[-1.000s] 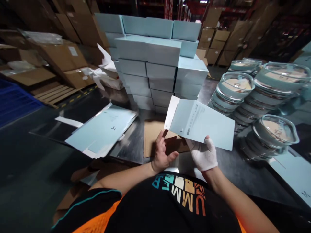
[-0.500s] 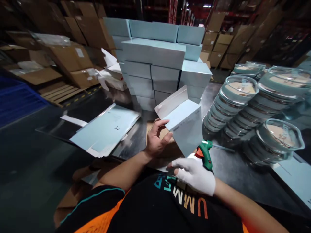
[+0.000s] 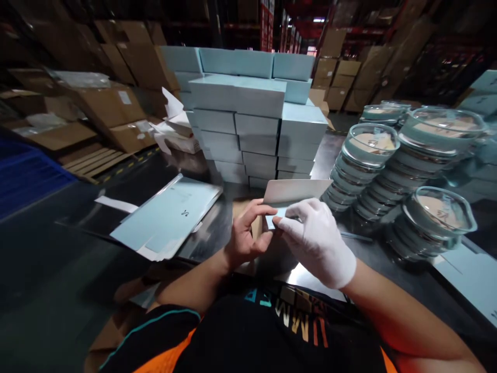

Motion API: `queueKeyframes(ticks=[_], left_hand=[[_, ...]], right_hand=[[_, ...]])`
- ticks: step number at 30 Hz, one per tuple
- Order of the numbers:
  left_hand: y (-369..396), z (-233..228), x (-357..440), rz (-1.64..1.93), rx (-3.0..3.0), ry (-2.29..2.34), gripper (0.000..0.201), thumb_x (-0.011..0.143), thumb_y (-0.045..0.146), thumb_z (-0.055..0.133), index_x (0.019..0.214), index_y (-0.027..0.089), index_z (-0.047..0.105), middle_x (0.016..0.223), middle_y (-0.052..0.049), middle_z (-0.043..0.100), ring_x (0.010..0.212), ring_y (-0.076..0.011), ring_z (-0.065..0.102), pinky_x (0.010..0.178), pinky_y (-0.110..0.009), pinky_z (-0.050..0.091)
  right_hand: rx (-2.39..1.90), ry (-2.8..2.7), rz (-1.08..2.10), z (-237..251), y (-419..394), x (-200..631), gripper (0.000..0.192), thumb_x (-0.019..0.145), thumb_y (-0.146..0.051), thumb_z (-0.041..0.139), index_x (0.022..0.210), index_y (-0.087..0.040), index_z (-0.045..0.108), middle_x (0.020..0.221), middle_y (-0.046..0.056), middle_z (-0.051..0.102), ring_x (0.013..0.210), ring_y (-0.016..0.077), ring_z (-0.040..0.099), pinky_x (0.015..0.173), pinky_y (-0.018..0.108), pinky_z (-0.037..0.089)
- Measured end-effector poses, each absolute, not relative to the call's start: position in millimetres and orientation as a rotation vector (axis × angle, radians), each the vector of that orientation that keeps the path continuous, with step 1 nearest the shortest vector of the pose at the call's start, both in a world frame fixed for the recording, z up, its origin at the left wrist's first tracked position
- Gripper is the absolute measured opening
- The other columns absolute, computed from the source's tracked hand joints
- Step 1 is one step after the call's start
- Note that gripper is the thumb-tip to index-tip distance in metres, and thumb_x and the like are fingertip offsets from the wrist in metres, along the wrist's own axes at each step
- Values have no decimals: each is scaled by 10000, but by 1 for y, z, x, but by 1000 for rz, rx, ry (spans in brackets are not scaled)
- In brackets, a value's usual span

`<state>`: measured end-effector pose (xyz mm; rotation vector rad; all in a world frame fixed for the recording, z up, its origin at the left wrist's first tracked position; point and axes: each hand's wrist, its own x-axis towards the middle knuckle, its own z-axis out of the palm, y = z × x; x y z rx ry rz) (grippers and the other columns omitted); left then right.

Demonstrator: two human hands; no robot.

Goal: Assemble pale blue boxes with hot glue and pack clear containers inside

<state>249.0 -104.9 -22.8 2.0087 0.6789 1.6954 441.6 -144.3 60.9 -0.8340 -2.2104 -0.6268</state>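
Observation:
A pale blue carton [image 3: 272, 219] stands in front of me with its wide flap [image 3: 297, 191] raised at the far side. My bare left hand [image 3: 250, 233] curls its fingers over the carton's left edge, thumb lower down. In a white glove, my right hand [image 3: 316, 243] pinches the carton's near upper edge, fingertips close to those of my left. Most of the carton's front is hidden behind the glove. Under my left hand lies a piece of brown cardboard [image 3: 239, 208]. The green glue gun seen earlier is hidden now.
Closed pale blue boxes [image 3: 258, 124] are piled at the back of the dark table [image 3: 209, 241]. Flat carton sheets [image 3: 166, 217] lie to the left. Stacked glass dishes [image 3: 370, 142] with round inserts stand on the right. A white basket [image 3: 188, 142] sits behind, left of the pile.
My right hand has risen from near my body to the carton's edge. The carton has turned, its flap now lying across the view. The glue gun has gone out of sight.

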Motion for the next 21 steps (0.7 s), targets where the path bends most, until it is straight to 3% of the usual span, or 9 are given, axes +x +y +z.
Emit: queueKeyframes(ticks=[7, 13, 16, 19, 21], left_hand=[[-106, -24, 253, 1686, 1941, 666, 358, 846, 372, 671, 1159, 224, 764, 1180, -98, 742, 1057, -278, 745, 933, -402, 602], [-107, -25, 253, 1663, 1916, 681, 373, 868, 404, 664, 1181, 221, 753, 1229, -103, 732, 1044, -276, 750, 942, -412, 603], [-105, -29, 252, 1684, 1932, 662, 385, 878, 418, 676, 1207, 233, 751, 1239, -107, 729, 1077, -288, 744, 954, -422, 595], [-103, -31, 250, 1686, 1978, 675, 404, 877, 413, 681, 1239, 246, 746, 1223, -102, 751, 1161, -315, 722, 1041, -463, 566], [-104, -29, 250, 1685, 2005, 677, 402, 877, 402, 676, 1241, 247, 746, 1201, -97, 759, 1177, -320, 716, 1048, -465, 568]], right_hand=[[-821, -2148, -392, 60, -146, 446, 173, 1065, -191, 595, 940, -230, 707, 864, 38, 688, 774, 192, 563, 712, 347, 419], [-773, -2101, -307, 56, -144, 444, 153, 1008, -111, 643, 896, -215, 651, 855, 26, 676, 756, 168, 563, 723, 326, 436], [-766, -2036, -161, 55, -145, 445, 171, 944, -94, 705, 1015, -236, 639, 936, 31, 704, 818, 197, 613, 756, 345, 479], [-781, -2040, -35, 57, -145, 449, 332, 922, -135, 729, 1222, -247, 640, 1076, 70, 721, 938, 244, 674, 809, 385, 534], [-763, -2110, -43, 60, -145, 452, 319, 939, -121, 676, 1233, -246, 661, 1069, 75, 726, 916, 239, 682, 799, 391, 544]])
